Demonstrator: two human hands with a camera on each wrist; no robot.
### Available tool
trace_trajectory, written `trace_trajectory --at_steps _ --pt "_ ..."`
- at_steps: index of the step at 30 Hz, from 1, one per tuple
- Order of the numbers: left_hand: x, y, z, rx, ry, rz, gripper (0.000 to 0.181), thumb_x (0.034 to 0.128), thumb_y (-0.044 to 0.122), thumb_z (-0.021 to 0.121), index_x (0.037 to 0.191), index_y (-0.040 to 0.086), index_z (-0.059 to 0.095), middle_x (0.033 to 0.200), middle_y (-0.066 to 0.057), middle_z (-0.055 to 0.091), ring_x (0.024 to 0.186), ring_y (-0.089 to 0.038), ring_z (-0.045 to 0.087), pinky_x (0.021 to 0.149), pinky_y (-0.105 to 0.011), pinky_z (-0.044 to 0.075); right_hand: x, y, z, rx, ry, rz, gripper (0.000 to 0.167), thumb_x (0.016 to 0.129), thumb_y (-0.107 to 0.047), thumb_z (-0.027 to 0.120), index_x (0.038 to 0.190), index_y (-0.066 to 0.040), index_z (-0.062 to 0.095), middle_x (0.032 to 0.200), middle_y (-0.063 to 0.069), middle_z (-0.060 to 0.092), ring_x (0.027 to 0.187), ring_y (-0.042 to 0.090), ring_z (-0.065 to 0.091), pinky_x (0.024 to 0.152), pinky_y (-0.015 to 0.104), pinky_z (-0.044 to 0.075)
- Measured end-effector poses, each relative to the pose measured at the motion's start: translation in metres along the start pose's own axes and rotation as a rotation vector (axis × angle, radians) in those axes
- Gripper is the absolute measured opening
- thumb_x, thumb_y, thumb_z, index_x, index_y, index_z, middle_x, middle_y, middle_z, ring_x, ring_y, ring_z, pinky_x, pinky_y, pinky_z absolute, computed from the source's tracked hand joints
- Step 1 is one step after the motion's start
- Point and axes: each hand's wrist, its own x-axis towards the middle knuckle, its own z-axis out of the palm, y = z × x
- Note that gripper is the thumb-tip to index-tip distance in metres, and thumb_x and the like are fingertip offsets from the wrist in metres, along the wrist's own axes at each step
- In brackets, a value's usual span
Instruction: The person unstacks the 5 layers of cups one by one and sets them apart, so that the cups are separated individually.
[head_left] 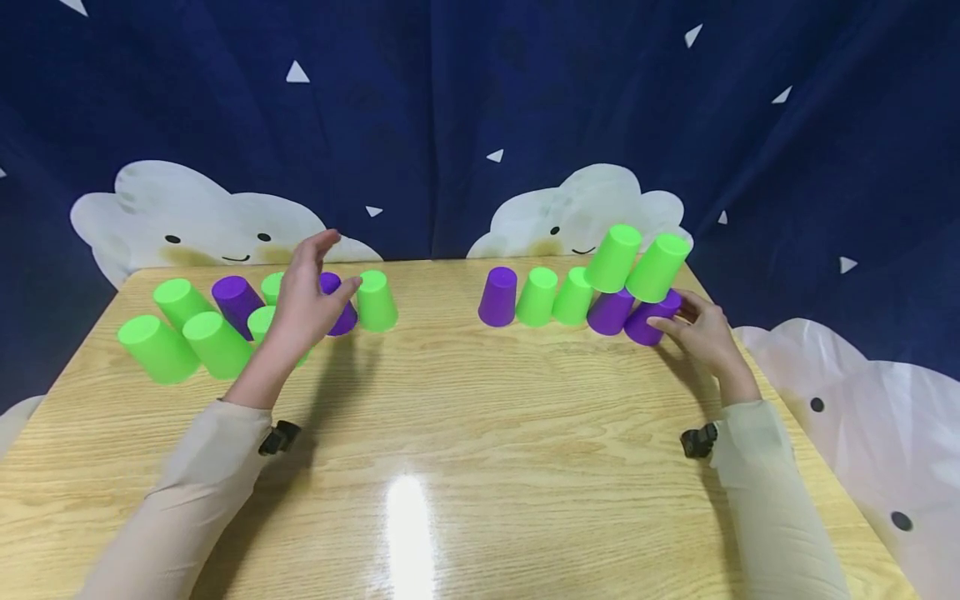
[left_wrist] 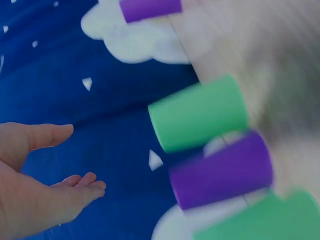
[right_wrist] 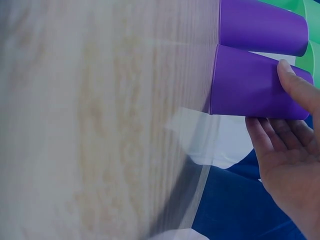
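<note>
Right grip (head_left: 705, 336) pinching the right-end purple cup (head_left: 643, 323) on the bench (head_left: 480, 417), two green cups (head_left: 613, 258) sitting atop its row, left grip (head_left: 307, 293) hovering spread, partly hiding left-side cups (head_left: 159, 350)

Purple tapered cup (right_wrist: 247, 85), probably plastic, upside down, gripped by right hand (head_left: 705, 335); well left of it, upside-down green tapered cup (head_left: 377, 303).

Room over central tabletop (head_left: 465, 400), cup cluster (head_left: 217, 346) blocking rear left, cup row (head_left: 537, 298) blocking rear right

Left hand (head_left: 303, 300) raised (spread), right hand (head_left: 707, 332) curled
</note>
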Motion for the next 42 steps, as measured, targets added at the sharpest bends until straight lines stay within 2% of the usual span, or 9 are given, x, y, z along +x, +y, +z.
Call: trace_trajectory --at_steps 5,14,18,24,29,35,42 --pt "0.022 0.022 0.036 -0.024 -0.061 0.085 0.059 0.0905 -0.003 0.065 0.142 -0.009 0.037 0.144 -0.022 0.041 0.138 -0.033 0.036 0.116 -0.035 0.028 0.0 0.001 0.0 0.001 -0.001 0.0 0.063 0.092 -0.025 0.072 0.141 0.004 0.045 0.129 0.025 0.054 0.122 0.035 0.053 0.085 0.007 0.047" --pt "0.054 0.068 0.103 -0.029 -0.186 0.155 0.058 0.091 0.004 0.068 0.142 -0.004 0.04 0.144 -0.016 0.046 0.137 -0.025 0.04 0.113 -0.026 0.03 0.001 0.002 -0.001 -0.007 -0.008 0.0 0.065 0.092 -0.026 0.072 0.142 0.004 0.044 0.13 0.026 0.054 0.123 0.036 0.052 0.086 0.008 0.047" --pt "0.065 0.086 0.133 -0.04 -0.269 0.188 0.058 0.0923 0.007 0.068 0.142 -0.003 0.04 0.145 -0.015 0.044 0.136 -0.023 0.04 0.112 -0.023 0.031 0.001 0.001 -0.002 -0.007 -0.007 0.006 0.065 0.092 -0.026 0.072 0.142 0.004 0.044 0.13 0.026 0.054 0.124 0.037 0.052 0.086 0.008 0.047" --pt "0.079 0.108 0.178 -0.009 -0.38 0.186 0.059 0.094 0.013 0.067 0.144 0.0 0.039 0.146 -0.013 0.044 0.135 -0.022 0.04 0.11 -0.018 0.031 0.001 0.001 -0.001 -0.003 0.0 -0.012 0.063 0.091 -0.023 0.072 0.14 0.005 0.045 0.128 0.025 0.055 0.122 0.032 0.054 0.086 0.008 0.047" --pt "0.088 0.119 0.211 -0.005 -0.451 0.158 0.062 0.095 0.02 0.067 0.146 0.002 0.036 0.146 -0.01 0.043 0.135 -0.02 0.04 0.107 -0.017 0.034 0.0 0.001 0.0 -0.006 -0.007 -0.013 0.063 0.092 -0.023 0.072 0.141 0.005 0.045 0.129 0.026 0.054 0.123 0.037 0.052 0.086 0.007 0.047" --pt "0.096 0.131 0.24 0.032 -0.481 0.157 0.066 0.0949 0.025 0.067 0.148 0.003 0.035 0.148 -0.008 0.043 0.135 -0.016 0.04 0.105 -0.013 0.033 0.001 0.001 -0.001 -0.007 -0.019 -0.009 0.064 0.092 -0.024 0.071 0.143 0.004 0.043 0.132 0.028 0.053 0.125 0.041 0.05 0.086 0.007 0.047" --pt "0.103 0.139 0.257 0.062 -0.483 0.169 0.066 0.0948 0.027 0.067 0.148 0.004 0.035 0.146 -0.006 0.044 0.134 -0.015 0.041 0.103 -0.011 0.034 0.002 0.001 -0.002 -0.007 -0.027 0.006 0.065 0.093 -0.025 0.07 0.144 0.003 0.042 0.134 0.027 0.052 0.127 0.041 0.048 0.086 0.007 0.046"
